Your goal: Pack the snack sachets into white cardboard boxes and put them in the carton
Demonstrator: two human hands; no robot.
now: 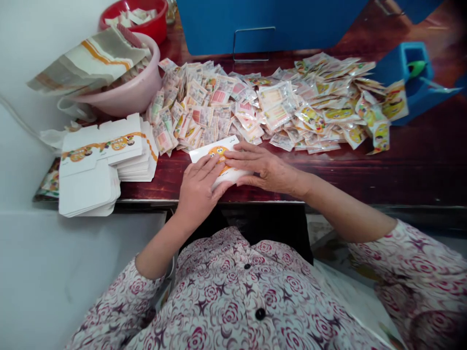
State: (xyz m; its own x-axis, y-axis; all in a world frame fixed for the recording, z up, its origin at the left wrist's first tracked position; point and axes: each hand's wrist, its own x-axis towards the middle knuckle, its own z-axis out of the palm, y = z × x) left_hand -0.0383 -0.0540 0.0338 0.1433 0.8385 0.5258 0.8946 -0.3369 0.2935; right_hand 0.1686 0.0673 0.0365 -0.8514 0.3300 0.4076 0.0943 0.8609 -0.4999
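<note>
A small white carton (218, 150) with an orange cartoon face lies tilted at the table's front edge. My left hand (199, 187) grips its left side, fingers across the top and thumb along the near edge. From the other side my right hand (264, 167) holds it too, fingertips over the printed face and thumb at the near edge. Both hands cover much of the carton, so I cannot tell if its flaps are folded. Just beyond is a wide heap of small printed sachets (219, 99).
Flat, unfolded cartons (87, 189) are stacked at the left, overhanging the table edge. Behind them stand a pink basin (109, 99) with a striped wrapper on it and a red basin (160, 24). A blue bin (270, 24) is at the back; a blue holder (408, 107) stands right.
</note>
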